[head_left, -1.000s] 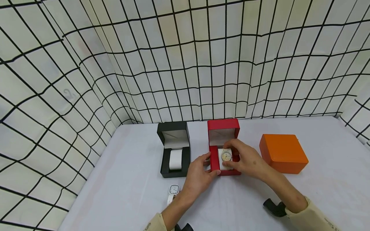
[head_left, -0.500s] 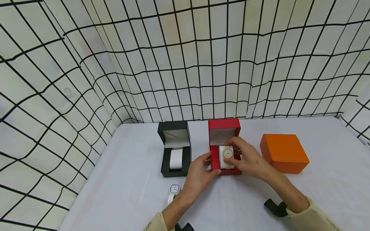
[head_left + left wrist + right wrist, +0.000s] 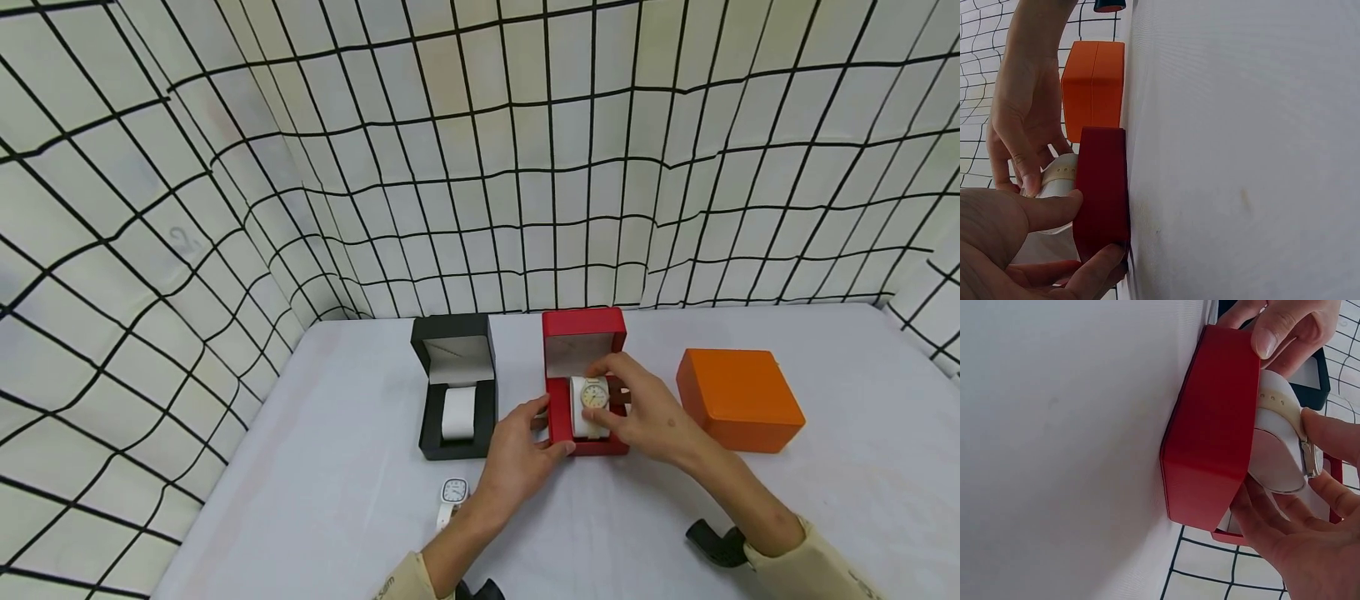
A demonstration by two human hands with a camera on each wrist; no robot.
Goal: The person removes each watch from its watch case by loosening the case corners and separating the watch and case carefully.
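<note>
Watch (image 3: pixel 595 397) on a cream strap is wrapped round a white cushion (image 3: pixel 577 413) in the red box (image 3: pixel 584 322), lid up. The right hand (image 3: pixel 637 410) has it pinched, thumb at the lower edge of the dial, and the left hand (image 3: pixel 517 454) grips the box's near left corner. Looks to me like the cushion's being settled into its slot (it pokes above the wall in the right wrist view, can't tell if it's fully seated). I'd say the next move calls for an even push down, box held steady, dial facing up.

Left of that there's a dark box (image 3: pixel 453 327), open, with a bare white pillow (image 3: pixel 458 414) in it. A white watch (image 3: pixel 453 492) lies nearer the person, beside the left forearm. Orange box (image 3: pixel 738 385) on the right is closed.

Surface is a white cloth (image 3: pixel 330 450), slightly creased; behind it, black netting (image 3: pixel 450 181) over pale walls.
</note>
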